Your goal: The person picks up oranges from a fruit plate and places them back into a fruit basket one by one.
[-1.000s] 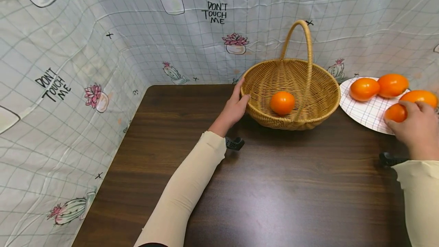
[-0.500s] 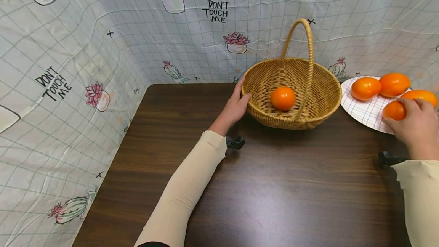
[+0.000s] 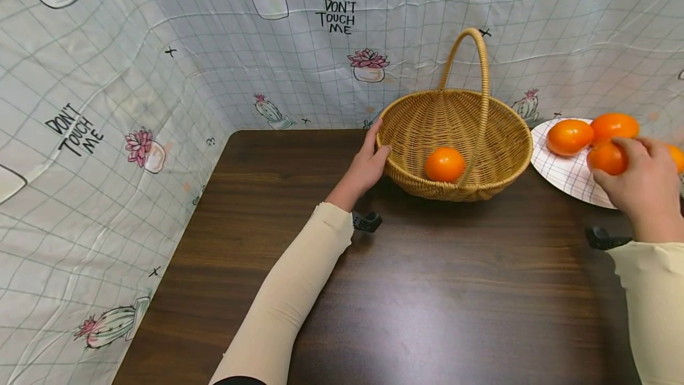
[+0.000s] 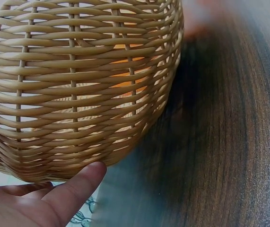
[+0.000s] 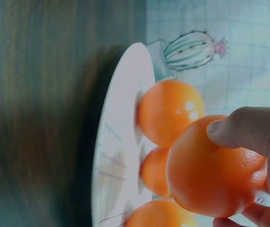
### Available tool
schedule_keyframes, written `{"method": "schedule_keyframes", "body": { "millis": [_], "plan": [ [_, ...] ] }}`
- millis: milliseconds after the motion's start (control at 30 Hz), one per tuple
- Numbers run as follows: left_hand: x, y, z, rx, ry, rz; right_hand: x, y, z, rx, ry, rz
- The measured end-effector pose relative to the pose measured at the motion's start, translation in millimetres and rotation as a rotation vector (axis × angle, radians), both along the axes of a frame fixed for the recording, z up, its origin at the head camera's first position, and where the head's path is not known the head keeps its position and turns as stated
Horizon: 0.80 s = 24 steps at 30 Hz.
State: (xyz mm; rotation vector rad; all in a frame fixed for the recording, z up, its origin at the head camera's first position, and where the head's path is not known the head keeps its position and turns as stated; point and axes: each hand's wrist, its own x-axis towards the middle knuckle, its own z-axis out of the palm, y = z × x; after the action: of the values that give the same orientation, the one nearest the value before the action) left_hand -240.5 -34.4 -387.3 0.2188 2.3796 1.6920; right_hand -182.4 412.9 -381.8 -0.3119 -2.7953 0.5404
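We think the smooth orange fruit (image 5: 215, 165) in the right hand (image 3: 646, 186) could slip or roll out if the thumb and fingers slacken, since they reach only partway round it. Swung low, it could nudge the other fruits (image 3: 570, 137) just beyond that hand, sending one off the plate (image 3: 582, 182). Uneven pressure from the left hand (image 3: 365, 166) might tip the basket (image 3: 408, 120) or skid it across the tabletop (image 3: 454, 290).

As for pose, we see the right hand pinching its fruit, thumb on the near side, apparently lifted above the plate. The left arm stretches forward; its hand, thumb and fingers spread fairly straight, rests against the basket's rim. One loose fruit (image 3: 445, 164) lies inside, right of that hand.
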Motion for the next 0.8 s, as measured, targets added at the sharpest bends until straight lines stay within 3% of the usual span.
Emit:
{"method": "schedule_keyframes", "body": {
  "millis": [233,800],
  "plan": [
    [-0.1,0.3,-0.3,-0.006,-0.004,-0.001,-3.2,-8.5,11.9,-0.004,0.05,0.062],
    [-1.3,0.5,-1.6,-0.023,-0.006,0.007,-5.4,-36.5,36.1,-0.033,0.125,0.097]
  ]
}}
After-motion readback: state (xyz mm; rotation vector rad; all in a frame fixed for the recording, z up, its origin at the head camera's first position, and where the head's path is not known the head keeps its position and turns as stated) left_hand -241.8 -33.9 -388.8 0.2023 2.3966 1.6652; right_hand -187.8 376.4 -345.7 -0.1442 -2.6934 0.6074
